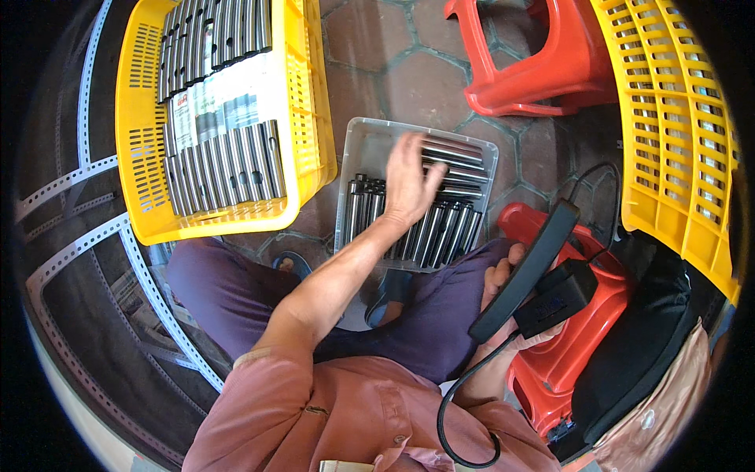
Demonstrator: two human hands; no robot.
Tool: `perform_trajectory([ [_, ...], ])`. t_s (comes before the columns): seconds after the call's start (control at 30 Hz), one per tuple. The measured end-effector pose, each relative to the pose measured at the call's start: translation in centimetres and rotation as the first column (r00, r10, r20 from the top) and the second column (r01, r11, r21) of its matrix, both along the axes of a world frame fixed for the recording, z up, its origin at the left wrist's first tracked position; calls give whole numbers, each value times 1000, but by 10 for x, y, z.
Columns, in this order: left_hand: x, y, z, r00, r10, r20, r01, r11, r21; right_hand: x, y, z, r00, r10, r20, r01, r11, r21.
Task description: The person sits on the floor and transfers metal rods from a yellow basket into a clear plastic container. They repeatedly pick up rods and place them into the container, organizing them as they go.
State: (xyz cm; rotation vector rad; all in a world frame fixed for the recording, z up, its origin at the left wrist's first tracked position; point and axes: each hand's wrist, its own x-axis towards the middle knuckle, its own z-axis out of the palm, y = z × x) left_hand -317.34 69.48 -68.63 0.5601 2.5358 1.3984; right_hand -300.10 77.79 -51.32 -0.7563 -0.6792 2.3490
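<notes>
My left hand (409, 181) reaches over a clear plastic bin (344, 216) on the floor in front of me. Its thumb stands apart from the fingers, whose tips are blurred, and I see nothing held in it. Shiny metal tubes (440, 236) fill the bin, some lying crosswise at the far right, others lengthwise nearer me. At my right knee, my right hand (499, 277) is partly hidden behind a long black bar (525, 271) and a black box (557, 297) with a cable. Its fingers look curled; what they hold, if anything, is covered.
At the left, a yellow crate (212, 228) holds two groups of metal tubes (224, 169) on printed paper (228, 102). Another yellow crate (668, 102) stands at far right. Red plastic stools (535, 79) stand beyond the bin and beside me. Perforated metal framing (71, 181) runs along the left.
</notes>
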Motion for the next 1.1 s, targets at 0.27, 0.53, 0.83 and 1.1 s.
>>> perform_trajectory([
  [0.27, -31, 4, -60, 354, 12, 935, -466, 869, 165, -25, -11, 17, 999, 0, -50, 1, 1000, 14],
  [0.53, -20, 25, -66, 286, -6, 958, -532, 831, 163, -22, -12, 17, 1000, -13, -10, 13, 999, 47],
  [0.83, -24, 0, -16, 696, 11, 718, -222, 954, 200, -37, -12, 28, 984, 147, -97, -146, 989, 15],
  [1.1, -70, -133, 213, 908, -228, 352, 144, 958, 248, -26, -9, 6, 989, 115, -93, -125, 986, -111],
])
